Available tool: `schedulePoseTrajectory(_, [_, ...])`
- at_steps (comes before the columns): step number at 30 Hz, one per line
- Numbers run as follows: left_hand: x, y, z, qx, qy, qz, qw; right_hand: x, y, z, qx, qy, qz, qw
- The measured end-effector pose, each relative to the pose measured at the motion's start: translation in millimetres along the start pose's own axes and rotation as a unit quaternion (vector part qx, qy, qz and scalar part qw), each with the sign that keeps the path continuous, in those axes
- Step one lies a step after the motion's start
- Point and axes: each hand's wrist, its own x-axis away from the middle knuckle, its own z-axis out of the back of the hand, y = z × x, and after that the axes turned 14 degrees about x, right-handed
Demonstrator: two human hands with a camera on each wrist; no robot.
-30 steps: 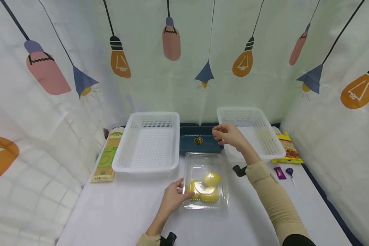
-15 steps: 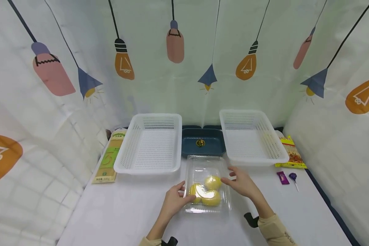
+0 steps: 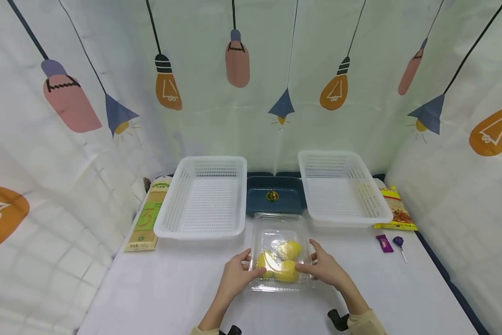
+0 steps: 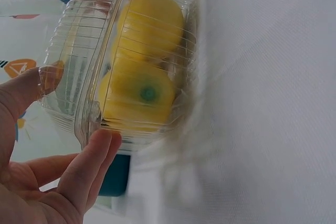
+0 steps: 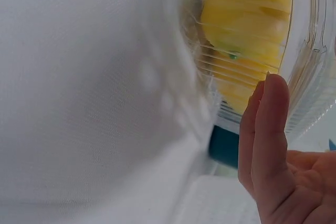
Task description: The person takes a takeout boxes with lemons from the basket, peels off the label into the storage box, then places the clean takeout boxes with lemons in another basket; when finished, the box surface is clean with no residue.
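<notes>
A clear plastic clamshell box (image 3: 280,230) lies shut on the white table in front of me, with yellow lemons (image 3: 281,263) inside. My left hand (image 3: 238,274) holds its left edge. In the left wrist view the thumb lies on the lid (image 4: 79,61) and a finger (image 4: 92,161) sits under the rim, beside the lemons (image 4: 139,77). My right hand (image 3: 324,270) rests against the box's right side. In the right wrist view a straight finger (image 5: 265,129) touches the box wall (image 5: 307,66) next to the lemons (image 5: 247,24).
Two white perforated baskets (image 3: 202,197) (image 3: 343,186) stand behind the box, with a dark blue tray (image 3: 276,195) between them. A noodle packet (image 3: 146,216) lies at the left. At the right lie a snack bag (image 3: 395,209), a purple sweet (image 3: 384,243) and a lollipop (image 3: 398,242). Printed curtains enclose the table.
My right hand came back from near the right basket down to the box's right side. The left hand stayed on the box's left edge.
</notes>
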Motion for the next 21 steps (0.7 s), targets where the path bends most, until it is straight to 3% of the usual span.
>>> schedulePoseTrajectory(14, [4.1,3.7,-0.6,-0.002,0.0,-0.013,0.9999,2,4,6,-0.031,-0.036,0.01,0.999])
schedulePoseTrajectory(21, [9.5,17.6,0.5,-0.016,0.015,-0.033,0.9992,8,-1,20,-0.015,-0.025,0.018,0.999])
